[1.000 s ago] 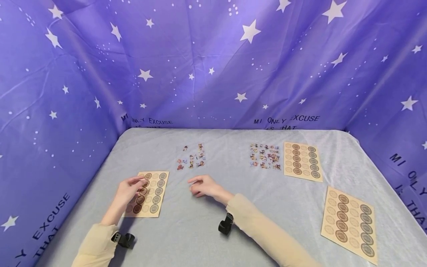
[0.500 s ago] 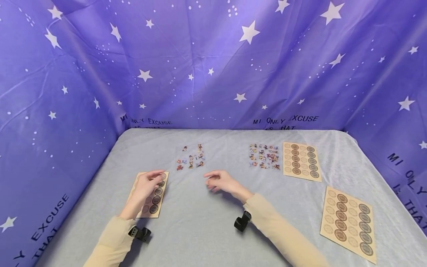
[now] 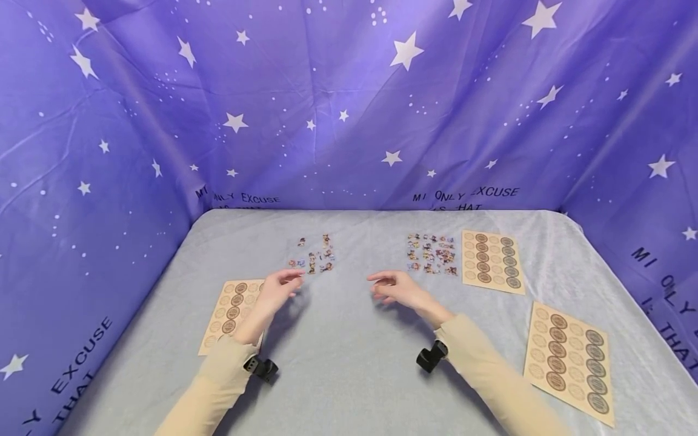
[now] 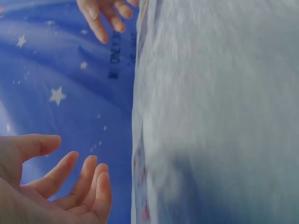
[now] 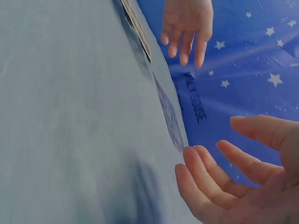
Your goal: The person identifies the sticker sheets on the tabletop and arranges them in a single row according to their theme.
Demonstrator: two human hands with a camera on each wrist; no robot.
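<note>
My left hand [image 3: 277, 293] hovers over the table, between a tan sheet of round stickers [image 3: 220, 309] and a clear sheet of small cartoon stickers [image 3: 313, 257]. Its forearm covers part of the tan sheet. In the left wrist view the fingers [image 4: 86, 182] are loosely bent, with nothing in them. My right hand [image 3: 402, 289] is in the air just in front of a second clear cartoon sticker sheet [image 3: 433, 255]. Nothing lies between its relaxed fingers [image 5: 201, 186] in the right wrist view, and the thumb is apart from them.
Two more tan sheets of round stickers lie on the right, one at the back [image 3: 493, 261] and one nearer the front [image 3: 569, 363]. A pale grey-blue cloth [image 3: 349, 363] covers the table. Purple star-printed curtains [image 3: 349, 91] stand behind and at both sides.
My left hand has moved right, off the tan sheet towards the left cartoon sticker sheet. The right hand has also moved right, towards the other cartoon sheet. The sheets have stayed in place.
</note>
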